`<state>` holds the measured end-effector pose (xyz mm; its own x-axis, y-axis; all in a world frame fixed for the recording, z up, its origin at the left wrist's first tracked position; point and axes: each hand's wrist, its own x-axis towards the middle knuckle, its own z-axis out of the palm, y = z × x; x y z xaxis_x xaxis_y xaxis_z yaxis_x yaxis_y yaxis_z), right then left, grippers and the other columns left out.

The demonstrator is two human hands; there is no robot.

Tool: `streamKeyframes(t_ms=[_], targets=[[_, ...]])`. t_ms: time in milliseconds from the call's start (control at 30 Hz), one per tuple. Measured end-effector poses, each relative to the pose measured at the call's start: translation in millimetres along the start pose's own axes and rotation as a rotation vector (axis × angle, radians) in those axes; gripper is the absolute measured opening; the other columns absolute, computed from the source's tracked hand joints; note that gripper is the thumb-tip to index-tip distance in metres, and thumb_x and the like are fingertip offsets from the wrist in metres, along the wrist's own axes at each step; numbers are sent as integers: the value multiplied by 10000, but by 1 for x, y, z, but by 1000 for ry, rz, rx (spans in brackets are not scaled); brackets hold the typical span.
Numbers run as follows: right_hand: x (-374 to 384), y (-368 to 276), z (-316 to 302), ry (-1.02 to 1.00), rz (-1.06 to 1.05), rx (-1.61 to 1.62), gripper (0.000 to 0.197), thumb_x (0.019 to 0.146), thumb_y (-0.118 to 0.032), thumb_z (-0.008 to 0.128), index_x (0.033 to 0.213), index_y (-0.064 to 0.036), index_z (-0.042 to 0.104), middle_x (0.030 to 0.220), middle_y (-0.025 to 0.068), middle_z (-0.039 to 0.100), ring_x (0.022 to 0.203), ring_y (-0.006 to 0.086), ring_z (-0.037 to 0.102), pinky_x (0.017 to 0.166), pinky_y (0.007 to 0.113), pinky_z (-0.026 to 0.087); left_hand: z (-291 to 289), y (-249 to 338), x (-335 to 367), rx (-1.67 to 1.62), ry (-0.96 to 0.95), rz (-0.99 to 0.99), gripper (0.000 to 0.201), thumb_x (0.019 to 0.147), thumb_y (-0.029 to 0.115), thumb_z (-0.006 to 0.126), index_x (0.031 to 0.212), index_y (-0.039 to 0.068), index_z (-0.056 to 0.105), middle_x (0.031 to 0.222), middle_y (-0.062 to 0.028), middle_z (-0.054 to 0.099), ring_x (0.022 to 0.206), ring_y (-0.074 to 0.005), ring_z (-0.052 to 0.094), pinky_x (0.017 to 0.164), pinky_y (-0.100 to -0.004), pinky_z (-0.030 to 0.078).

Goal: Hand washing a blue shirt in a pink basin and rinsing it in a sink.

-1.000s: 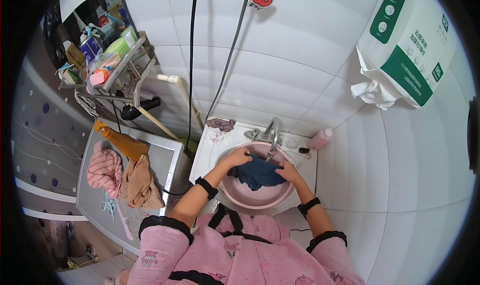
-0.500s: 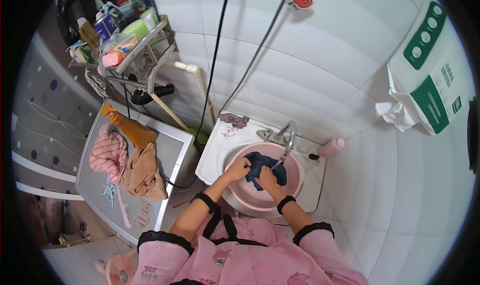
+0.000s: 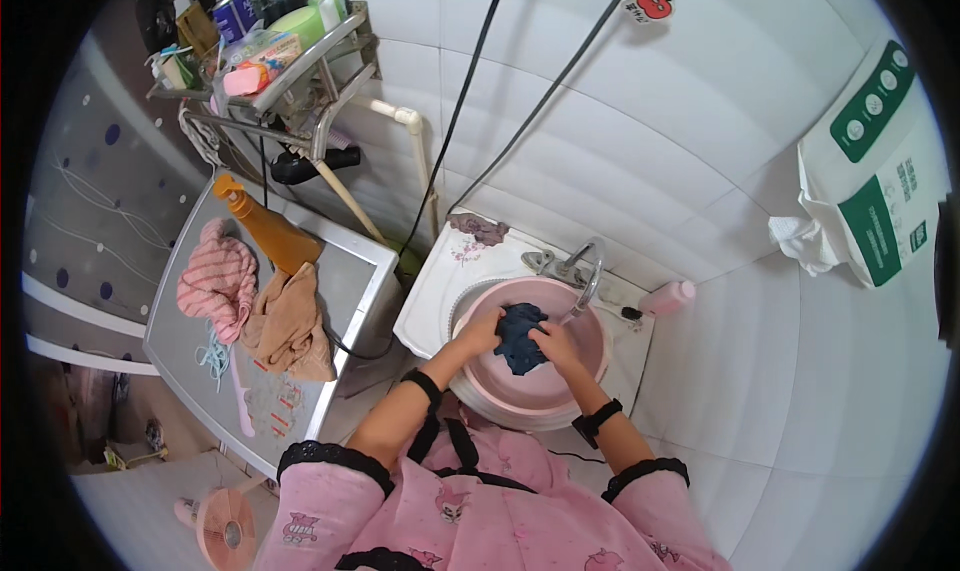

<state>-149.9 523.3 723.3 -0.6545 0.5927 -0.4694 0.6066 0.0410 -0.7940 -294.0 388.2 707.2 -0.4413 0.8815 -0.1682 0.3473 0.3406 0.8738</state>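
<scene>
A crumpled dark blue cloth (image 3: 521,339) is held over a pink basin (image 3: 495,391) that stands in the white sink. My left hand (image 3: 483,334) grips the cloth's left edge, fingers closed on the fabric. On the opposite edge my right hand (image 3: 556,348) pinches it between thumb and fingers. The curved metal faucet (image 3: 597,271) reaches over the basin's far right side, its outlet just beyond the cloth. How much water lies in the basin is hard to make out.
A brownish rag (image 3: 478,230) lies on the sink's back left corner. A pink bottle (image 3: 667,298) and a small dark brush (image 3: 631,313) are at right. Leftward, a grey-topped cabinet (image 3: 345,271) carries an orange pump bottle (image 3: 268,229), a striped pink towel (image 3: 218,283) and a tan cloth (image 3: 290,326).
The cloth has come away from under the faucet and is bunched more compactly between my hands. My right hand has shifted slightly right. The whole view has tilted a little.
</scene>
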Motion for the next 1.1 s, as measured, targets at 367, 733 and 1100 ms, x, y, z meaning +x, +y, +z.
streamKeyframes(t_ms=[367, 733, 1100], targets=[[-49, -21, -71, 45, 99, 407, 185, 696, -110, 572, 857, -33, 521, 791, 36, 539, 705, 121, 524, 597, 238, 417, 16, 17, 34, -11, -208, 77, 263, 686, 130, 536, 929, 34, 565, 896, -195, 593, 935, -345, 542, 811, -412, 415], [-21, 10, -18, -149, -284, -597, 388, 628, -103, 660, 981, -59, 505, 952, 141, 523, 985, 332, 485, 795, 437, 424, 34, -17, 38, 166, 95, -125, 291, 659, 45, 497, 947, 46, 536, 1056, -198, 513, 963, -333, 513, 825, -396, 410], [9, 37, 21, -428, 15, -1052, 619, 659, -238, 615, 1225, -76, 423, 1007, 188, 595, 905, 319, 593, 786, 427, 472, -21, -15, -16, -71, -85, -135, 199, 693, 54, 505, 864, 6, 593, 856, -173, 609, 831, -294, 580, 737, -344, 447]])
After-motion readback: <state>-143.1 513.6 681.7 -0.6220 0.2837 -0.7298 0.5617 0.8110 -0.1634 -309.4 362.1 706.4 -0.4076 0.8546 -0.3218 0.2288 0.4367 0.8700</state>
